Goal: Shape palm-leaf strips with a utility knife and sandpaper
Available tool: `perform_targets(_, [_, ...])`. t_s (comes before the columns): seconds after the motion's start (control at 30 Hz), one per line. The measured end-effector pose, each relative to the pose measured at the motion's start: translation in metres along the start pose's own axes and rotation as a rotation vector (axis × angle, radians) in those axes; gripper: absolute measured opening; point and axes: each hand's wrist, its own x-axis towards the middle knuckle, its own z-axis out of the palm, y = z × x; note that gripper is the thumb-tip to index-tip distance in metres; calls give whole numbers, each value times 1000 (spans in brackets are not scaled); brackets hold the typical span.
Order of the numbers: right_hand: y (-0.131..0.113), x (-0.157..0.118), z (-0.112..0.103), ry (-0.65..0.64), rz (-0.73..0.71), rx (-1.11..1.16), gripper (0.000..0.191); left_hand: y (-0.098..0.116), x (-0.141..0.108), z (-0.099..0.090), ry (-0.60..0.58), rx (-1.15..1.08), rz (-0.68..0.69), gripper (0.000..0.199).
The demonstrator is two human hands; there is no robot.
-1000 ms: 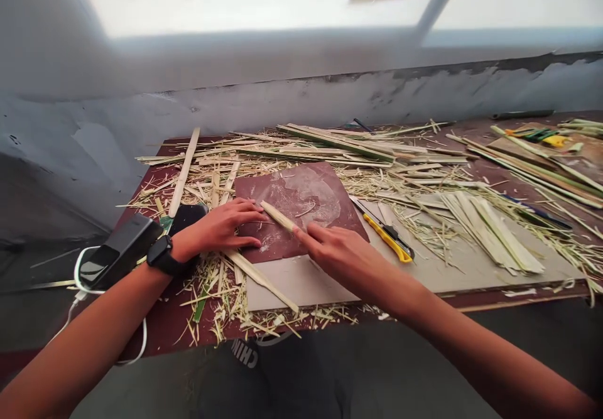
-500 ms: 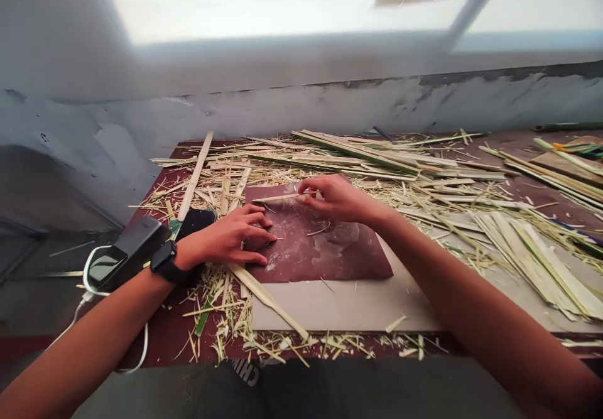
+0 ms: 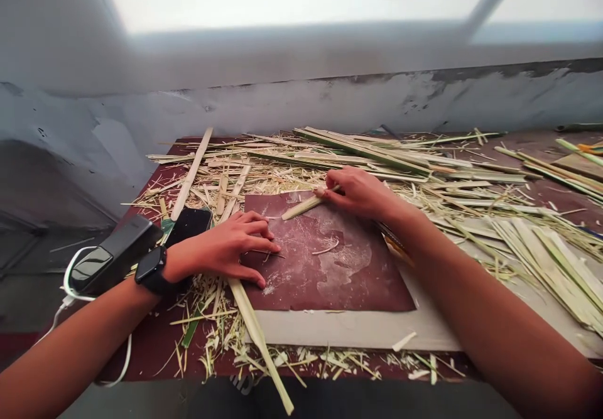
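A dark reddish sheet [image 3: 311, 281] dusted with pale powder lies on a light board [image 3: 358, 331]. My left hand [image 3: 240, 243], with a black watch at the wrist, rests palm down on the sheet's left edge, its fingers spread. Between the thumb and fingers of my right hand [image 3: 355, 190] is a pale bamboo strip [image 3: 301, 206], whose free end points left and down over the sheet's upper part. Small slivers lie on the sheet, one near the middle and others by my left fingertips. From under my left hand a longer pale strip [image 3: 259, 337] sticks out past the table edge.
Bamboo strips and shavings [image 3: 367, 152] cover the back of the table. More flat strips [image 3: 541, 262] lie at the right. A black phone [image 3: 191, 223] and a dark device [image 3: 117, 252] with a white cable are at the left. A wall stands behind.
My right hand has moved right and slightly up with the strip, which now slants more. The sheet's lower edge sits lower, and the long strip reaches farther past the table edge.
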Motion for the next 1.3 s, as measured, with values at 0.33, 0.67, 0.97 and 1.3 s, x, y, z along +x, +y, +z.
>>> perform_targets(0.33, [2, -1, 2, 22, -76, -52, 34, 1, 1, -1, 2, 1, -1, 57])
perform_targets(0.67, [-15, 0, 10, 12, -171, 5, 37, 3, 2, -2, -17, 47, -38, 60])
perform_targets(0.97, [3, -4, 2, 67, -109, 7, 36, -1, 0, 3, 30, 49, -4, 70])
perform_targets(1.3, [21, -3, 5, 73, -64, -42, 38, -2, -1, 5, 17, 76, -19, 76])
